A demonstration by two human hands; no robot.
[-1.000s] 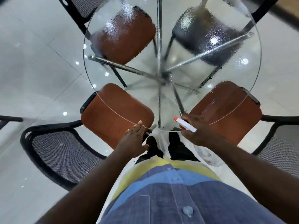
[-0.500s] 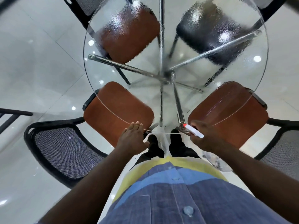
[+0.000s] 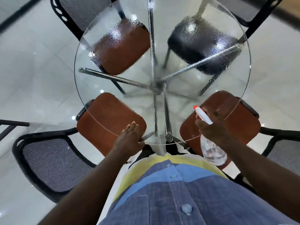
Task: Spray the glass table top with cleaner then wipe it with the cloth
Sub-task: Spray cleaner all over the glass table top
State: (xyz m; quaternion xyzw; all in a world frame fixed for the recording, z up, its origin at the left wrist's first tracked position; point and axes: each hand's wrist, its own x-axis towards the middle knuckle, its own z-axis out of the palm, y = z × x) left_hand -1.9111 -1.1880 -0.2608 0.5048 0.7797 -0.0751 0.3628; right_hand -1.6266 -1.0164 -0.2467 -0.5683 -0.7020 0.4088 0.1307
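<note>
Glass table top (image 3: 162, 51), far half beaded with droplets

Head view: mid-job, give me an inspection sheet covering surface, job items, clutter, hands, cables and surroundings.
Surface: round glass table top; the far half is beaded with spray droplets, the near part looks dry.
Job's things: clear spray bottle with a white head and orange nozzle, held over the near right edge; cloth not seen.
Clutter: nothing seen on the glass.
Hands: left hand rests with straight fingers on the near rim; right hand grips the spray bottle's neck.
Cables: nothing seen.
Surroundings: chrome legs under the glass; three brown-seated chairs and one black-seated chair tucked around it; glossy tiled floor.
</note>
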